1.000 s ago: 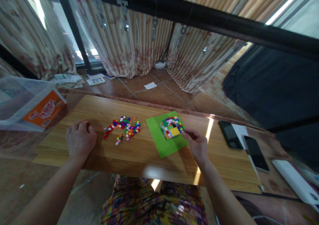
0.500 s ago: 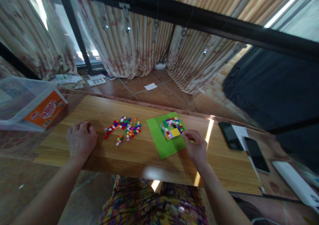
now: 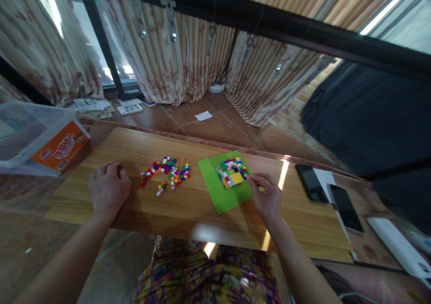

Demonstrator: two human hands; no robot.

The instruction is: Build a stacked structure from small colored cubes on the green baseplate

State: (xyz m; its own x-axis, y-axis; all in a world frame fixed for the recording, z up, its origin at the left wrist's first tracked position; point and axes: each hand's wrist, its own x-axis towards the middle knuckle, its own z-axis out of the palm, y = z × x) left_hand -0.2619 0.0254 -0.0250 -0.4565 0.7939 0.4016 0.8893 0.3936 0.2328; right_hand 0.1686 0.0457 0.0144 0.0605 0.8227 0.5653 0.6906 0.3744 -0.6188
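Observation:
On a green studded baseplate [image 3: 215,191] stands a small block-like build of multicoloured toy bricks [image 3: 237,177], with yellow at its front and a dark gap in its top. My right hand [image 3: 267,195] is at the build's right side, thumb and forefinger pinched together against or just beside its edge; whatever lies between the fingertips is too small to make out. My left hand [image 3: 110,188] rests on the wooden board with its fingers curled under, and nothing shows in it. Just right of it is a loose scatter of small coloured bricks [image 3: 175,174].
A clear plastic bin [image 3: 43,115] with an orange label stands at the board's left end. Two dark phones [image 3: 310,182] and a white paper [image 3: 325,180] lie on the right, with a long white object [image 3: 397,245] beyond. Curtains [image 3: 161,61] hang behind the wooden board [image 3: 161,221].
My right hand has shifted very slightly to the right, its fingertips still by the build's right edge. The left hand and the loose bricks stay where they were.

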